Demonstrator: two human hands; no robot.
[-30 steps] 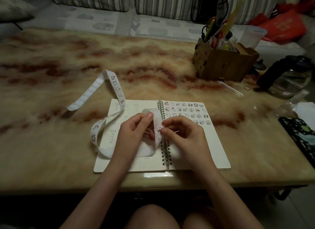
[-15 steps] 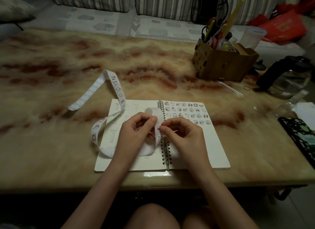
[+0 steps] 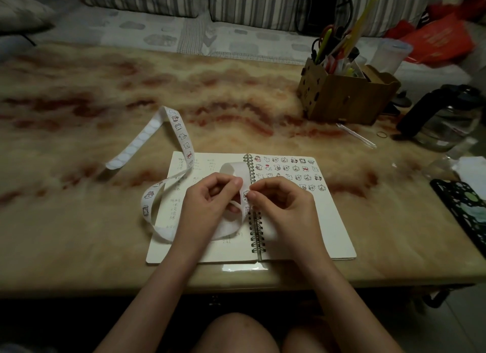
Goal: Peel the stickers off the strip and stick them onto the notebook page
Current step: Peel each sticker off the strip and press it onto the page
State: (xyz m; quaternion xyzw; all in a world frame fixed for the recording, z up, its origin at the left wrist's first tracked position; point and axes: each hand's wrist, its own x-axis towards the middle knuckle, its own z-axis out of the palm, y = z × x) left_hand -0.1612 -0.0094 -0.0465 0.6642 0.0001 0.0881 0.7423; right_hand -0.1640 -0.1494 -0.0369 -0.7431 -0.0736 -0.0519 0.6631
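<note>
Where the notebook [image 3: 315,234] lies, a marbled table [image 3: 79,234] fronts a striped sofa [image 3: 157,0].

Both forearms cross the near edge of the bench [image 3: 79,242], converging. The left grip [image 3: 210,203], fingers curled, pinches the strip [image 3: 182,136]; the right grip [image 3: 285,208], knuckles up, pinches it alongside, the 2 grips' fingertips nearly touching.

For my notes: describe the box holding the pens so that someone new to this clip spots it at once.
Start at the marbled table and go to its far right part, beyond the open notebook. A brown cardboard box stands there, stuffed with pens. Unlike the dark-handled glass kettle on its right, it is opaque and square-sided.
</note>
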